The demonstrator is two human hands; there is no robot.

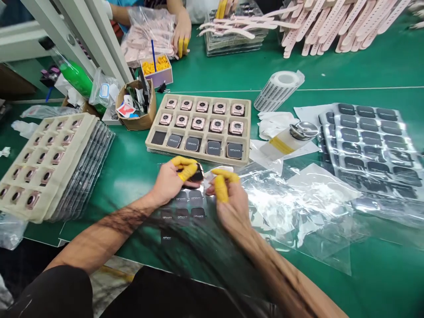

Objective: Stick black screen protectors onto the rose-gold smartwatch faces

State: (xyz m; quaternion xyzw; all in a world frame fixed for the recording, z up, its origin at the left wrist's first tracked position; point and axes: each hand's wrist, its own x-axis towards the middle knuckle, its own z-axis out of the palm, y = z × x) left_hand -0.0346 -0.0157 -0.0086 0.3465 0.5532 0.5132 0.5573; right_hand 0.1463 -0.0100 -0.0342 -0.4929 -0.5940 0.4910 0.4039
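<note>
Yellow finger covers are on both hands. My left hand (174,179) is closed on a dark watch face (196,173) just in front of the beige tray (247,132). To its right, my right hand (229,187) pinches a white cloth or paper (217,173). The tray holds two rows of pink watch bodies with their backs up, and a front row of dark square faces; its front left compartment has no watch in it. Under my hands lies a clear sheet with several dark square films (182,214).
Stacked trays (43,176) stand at left, a cardboard box (137,106) behind them. A dispenser bottle (285,141), a label roll (278,90) and film sheets (371,145) are at right. Across the table, another person's hand (182,33) rests beside a bag of pink straps (149,33).
</note>
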